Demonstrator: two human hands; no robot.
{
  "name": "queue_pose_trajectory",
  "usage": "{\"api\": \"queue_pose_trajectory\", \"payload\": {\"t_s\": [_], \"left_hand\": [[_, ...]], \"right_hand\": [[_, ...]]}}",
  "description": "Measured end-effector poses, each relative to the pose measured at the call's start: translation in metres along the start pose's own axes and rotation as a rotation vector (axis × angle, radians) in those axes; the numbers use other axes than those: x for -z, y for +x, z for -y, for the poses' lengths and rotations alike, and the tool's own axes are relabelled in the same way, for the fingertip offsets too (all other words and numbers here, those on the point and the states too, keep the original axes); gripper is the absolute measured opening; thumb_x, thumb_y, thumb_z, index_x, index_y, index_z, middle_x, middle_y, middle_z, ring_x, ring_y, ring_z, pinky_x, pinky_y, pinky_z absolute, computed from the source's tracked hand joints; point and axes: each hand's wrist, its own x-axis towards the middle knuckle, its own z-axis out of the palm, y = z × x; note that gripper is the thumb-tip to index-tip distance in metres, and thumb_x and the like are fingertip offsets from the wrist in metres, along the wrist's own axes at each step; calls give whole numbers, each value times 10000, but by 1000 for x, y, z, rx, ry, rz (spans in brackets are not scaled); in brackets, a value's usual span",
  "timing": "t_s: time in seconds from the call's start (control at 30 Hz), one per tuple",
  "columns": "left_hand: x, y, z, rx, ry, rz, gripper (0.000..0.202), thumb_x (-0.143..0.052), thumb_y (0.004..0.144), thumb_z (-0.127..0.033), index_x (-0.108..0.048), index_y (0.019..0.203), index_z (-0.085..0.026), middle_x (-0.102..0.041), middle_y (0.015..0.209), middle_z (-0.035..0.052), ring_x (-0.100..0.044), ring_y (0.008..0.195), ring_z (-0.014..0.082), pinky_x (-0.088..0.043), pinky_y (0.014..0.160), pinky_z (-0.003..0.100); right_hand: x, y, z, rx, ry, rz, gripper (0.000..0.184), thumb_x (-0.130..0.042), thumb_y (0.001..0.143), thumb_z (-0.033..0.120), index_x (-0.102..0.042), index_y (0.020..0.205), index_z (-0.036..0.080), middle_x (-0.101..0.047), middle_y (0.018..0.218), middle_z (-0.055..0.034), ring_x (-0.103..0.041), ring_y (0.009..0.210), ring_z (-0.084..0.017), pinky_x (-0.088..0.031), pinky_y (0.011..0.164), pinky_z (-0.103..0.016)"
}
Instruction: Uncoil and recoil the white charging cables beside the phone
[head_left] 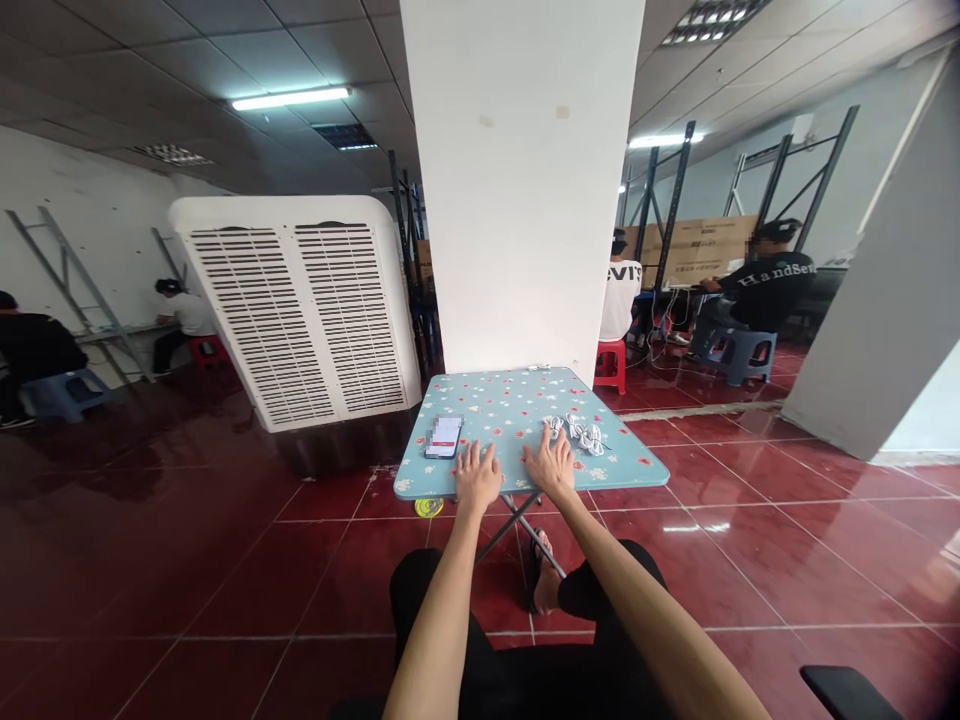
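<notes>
My left hand (pixel 478 478) lies flat near the front edge of a light blue floral folding table (pixel 510 390), fingers spread and holding nothing. Just left of it is a smartphone (pixel 444 437) with its screen lit. My right hand (pixel 551 464) rests palm down on the tabletop, its fingers apart. Beyond its fingertips lie several coiled white cables (pixel 592 440); whether the fingertips touch the nearest coil I cannot tell.
A white pillar (pixel 521 200) stands right behind the table. To the left is a large white air cooler (pixel 300 310). People sit on stools at both sides, one in a black shirt (pixel 772 280). A chair armrest (pixel 847 692) shows at lower right.
</notes>
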Motion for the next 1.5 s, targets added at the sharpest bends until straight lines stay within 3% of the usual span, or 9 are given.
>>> {"api": "queue_pose_trajectory", "payload": {"t_s": [0.2, 0.33, 0.47, 0.67, 0.83, 1.07, 1.23, 1.37, 1.5], "left_hand": [[0, -1, 0, 0, -35, 6, 527, -353, 1016, -375, -499, 1514, -280, -421, 1611, 71, -338, 1516, 275, -245, 1269, 504], [0, -2, 0, 8, -62, -5, 524, -357, 1014, -369, -504, 1510, -281, -425, 1609, 71, -338, 1515, 283, -247, 1267, 515], [0, -2, 0, 15, -86, -3, 524, -363, 1012, -375, -510, 1506, -281, -419, 1612, 69, -331, 1518, 286, -235, 1272, 516], [-2, 0, 1, 13, -94, -1, 524, -366, 1010, -370, -516, 1501, -267, -410, 1615, 90, -323, 1521, 297, -221, 1270, 528], [-1, 0, 2, 15, -114, -21, 511, -383, 1001, -364, -541, 1480, -282, -432, 1603, 78, -336, 1512, 303, -228, 1265, 532], [4, 1, 1, 35, -111, 23, 522, -376, 1001, -381, -521, 1493, -285, -413, 1616, 70, -318, 1521, 286, -213, 1270, 509], [12, 5, 2, 87, -198, 66, 486, -433, 982, -392, -568, 1443, -321, -425, 1609, 46, -322, 1516, 277, -206, 1268, 492], [25, 11, 7, 100, -371, 89, 355, -497, 958, -429, -718, 1230, -368, -581, 1472, 8, -431, 1433, 274, -292, 1222, 461], [35, 13, 13, 151, -510, 120, 405, -482, 954, -554, -746, 1183, -348, -706, 1302, 20, -549, 1297, 292, -387, 1142, 431]], "right_hand": [[3, 17, -2, -19, 50, 21, 637, -383, 1006, 481, -362, 1559, 165, -355, 1535, -231, -368, 1386, -382, -296, 1079, -497], [7, 26, -6, -26, 87, -10, 487, -387, 1011, 418, -606, 1334, 127, -474, 1402, -245, -422, 1319, -381, -337, 1039, -465], [8, 31, -14, 63, 164, 3, 394, -384, 1007, 310, -687, 1179, 126, -592, 1195, -211, -542, 1166, -320, -373, 998, -382], [8, 23, -15, 278, 274, 83, 332, -466, 953, 236, -680, 1207, 242, -603, 1174, -115, -629, 976, -214, -411, 896, -288], [8, 22, -3, 190, 451, 151, 533, -616, 828, 212, -557, 1358, 196, -688, 1019, -87, -652, 935, -232, -438, 811, -286], [12, 23, 1, 113, 1050, 457, 262, -697, 726, 377, -640, 891, 182, -609, 652, 18, -584, 651, -169, -455, 657, -275], [14, 18, 3, 59, 1166, 430, 293, -734, 705, 407, -585, 859, 206, -611, 711, 23, -564, 658, -145, -464, 637, -263], [13, 16, 3, 109, 1188, 407, 391, -758, 716, 529, -572, 843, 209, -628, 748, 11, -581, 685, -150, -475, 651, -267], [12, 13, 3, 175, 1252, 438, 452, -755, 733, 591, -633, 913, 195, -706, 859, -32, -659, 804, -193, -520, 737, -297]]}}
